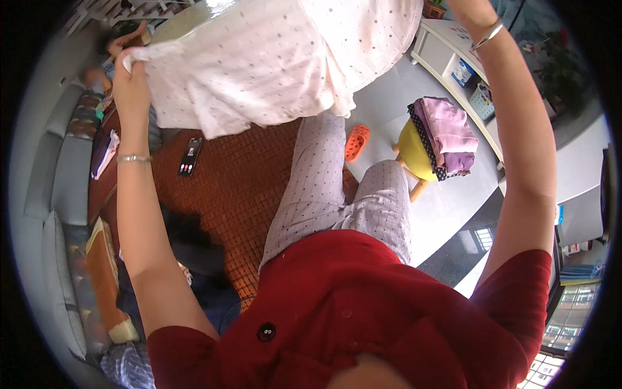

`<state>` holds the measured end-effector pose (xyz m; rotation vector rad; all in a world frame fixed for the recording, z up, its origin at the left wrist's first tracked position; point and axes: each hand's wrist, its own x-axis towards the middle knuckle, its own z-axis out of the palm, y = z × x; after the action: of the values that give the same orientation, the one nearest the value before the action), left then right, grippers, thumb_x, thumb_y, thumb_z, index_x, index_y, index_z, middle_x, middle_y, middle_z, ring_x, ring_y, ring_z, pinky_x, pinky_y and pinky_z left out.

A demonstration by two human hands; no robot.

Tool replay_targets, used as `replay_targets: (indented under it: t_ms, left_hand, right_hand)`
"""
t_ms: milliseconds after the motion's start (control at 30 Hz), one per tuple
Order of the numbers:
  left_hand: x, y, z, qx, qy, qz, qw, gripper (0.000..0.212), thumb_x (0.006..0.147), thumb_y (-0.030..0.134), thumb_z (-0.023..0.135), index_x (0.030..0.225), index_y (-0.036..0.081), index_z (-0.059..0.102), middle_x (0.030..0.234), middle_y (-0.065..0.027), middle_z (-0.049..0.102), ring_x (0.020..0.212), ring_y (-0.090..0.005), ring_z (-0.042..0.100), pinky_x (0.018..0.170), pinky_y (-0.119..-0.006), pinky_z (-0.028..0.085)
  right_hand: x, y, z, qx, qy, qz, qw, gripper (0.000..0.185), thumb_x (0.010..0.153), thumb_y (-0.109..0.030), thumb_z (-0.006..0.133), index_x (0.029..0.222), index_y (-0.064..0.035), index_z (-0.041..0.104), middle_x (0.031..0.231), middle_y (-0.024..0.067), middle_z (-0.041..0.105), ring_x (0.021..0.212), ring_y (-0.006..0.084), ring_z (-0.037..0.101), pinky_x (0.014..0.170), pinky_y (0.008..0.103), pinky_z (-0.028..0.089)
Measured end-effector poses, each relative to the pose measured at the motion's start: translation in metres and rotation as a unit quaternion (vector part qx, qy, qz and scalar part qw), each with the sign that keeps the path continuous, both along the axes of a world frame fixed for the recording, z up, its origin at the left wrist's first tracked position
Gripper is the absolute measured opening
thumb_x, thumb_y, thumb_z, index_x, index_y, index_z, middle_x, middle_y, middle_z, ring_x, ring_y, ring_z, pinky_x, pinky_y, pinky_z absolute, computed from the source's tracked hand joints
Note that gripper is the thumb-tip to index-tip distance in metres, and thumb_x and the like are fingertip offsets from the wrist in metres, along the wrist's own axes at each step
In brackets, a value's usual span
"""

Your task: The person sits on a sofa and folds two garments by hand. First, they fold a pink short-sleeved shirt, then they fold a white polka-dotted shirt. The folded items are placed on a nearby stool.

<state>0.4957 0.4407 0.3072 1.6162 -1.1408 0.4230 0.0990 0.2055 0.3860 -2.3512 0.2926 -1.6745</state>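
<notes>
My left hand [132, 90] pinches one corner of a pale pink dotted cloth garment [252, 73], with fingers and thumb closed on the fabric. It hangs spread out in front of me, its lower edge wavy and creased, and its top runs past the picture's upper edge. My right hand lies beyond that edge; only the wrist with a silver bangle and the raised forearm show. To the right, folded clothes [449, 131] in pink, purple and dotted black are stacked on a yellow stool [415, 148] with wooden legs.
A phone [190, 156] with a lit screen lies on the brown woven mat [233, 180]. An orange clog [357, 143] is beside my leg. Folded clothing [105, 153] lies at the left near a grey sofa [70, 170]. Other people [99, 78] are at upper left. A white cabinet [440, 48] stands right.
</notes>
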Motion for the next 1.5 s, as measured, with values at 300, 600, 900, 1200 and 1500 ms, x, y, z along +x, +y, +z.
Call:
replay_targets:
  t_ms: [300,600,900,1200,1500]
  left_hand:
    - [0.02,0.017,0.046,0.248,-0.151,-0.069,0.954,0.038,0.097,0.034,0.052,0.112,0.0,0.06,0.098,-0.0079,0.067,0.088,-0.0136,0.058,0.082,-0.028,0.046]
    - [0.099,-0.009,-0.037,0.236,-0.263,0.096,0.931,0.042,0.094,0.037,0.056,0.119,0.003,0.059,0.09,-0.0209,0.066,0.076,-0.0308,0.064,0.071,-0.036,0.05]
    - [0.016,-0.006,-0.125,0.316,-0.293,0.036,0.902,0.041,0.076,0.001,0.06,0.117,0.007,0.057,0.091,-0.0159,0.066,0.074,-0.0287,0.065,0.07,-0.039,0.052]
    - [-0.116,0.005,-0.34,0.582,-0.088,-0.209,0.781,0.024,0.084,0.007,0.054,0.108,0.006,0.049,0.088,-0.0168,0.061,0.077,-0.0349,0.063,0.063,-0.043,0.051]
    - [-0.104,0.013,-0.3,0.531,0.187,-0.302,0.769,0.035,0.082,0.022,0.066,0.107,0.0,0.057,0.098,-0.0166,0.065,0.086,-0.0346,0.064,0.074,-0.042,0.051]
  right_hand:
    - [-0.001,0.0,-0.004,0.275,0.139,0.09,0.947,0.025,0.087,-0.014,0.067,0.11,-0.0029,0.061,0.095,0.0081,0.064,0.083,0.0129,0.062,0.072,0.0252,0.051]
    - [0.114,-0.133,-0.11,0.259,0.194,0.19,0.927,0.008,0.088,-0.011,0.066,0.094,-0.0063,0.064,0.079,-0.0027,0.062,0.072,0.0096,0.057,0.065,0.0237,0.047]
    - [0.138,-0.149,-0.218,0.106,0.355,0.02,0.929,0.007,0.084,-0.01,0.066,0.092,-0.0119,0.067,0.088,0.0012,0.066,0.081,0.0159,0.061,0.074,0.0285,0.051]
    - [0.099,-0.078,-0.448,0.097,0.586,-0.071,0.801,0.011,0.084,-0.01,0.054,0.085,-0.0124,0.065,0.097,0.0107,0.058,0.099,0.0286,0.056,0.082,0.041,0.05]
    - [0.108,-0.106,-0.431,0.102,0.714,-0.082,0.688,0.015,0.083,-0.007,0.055,0.095,-0.0094,0.063,0.103,0.0127,0.06,0.099,0.0326,0.058,0.084,0.0424,0.049]
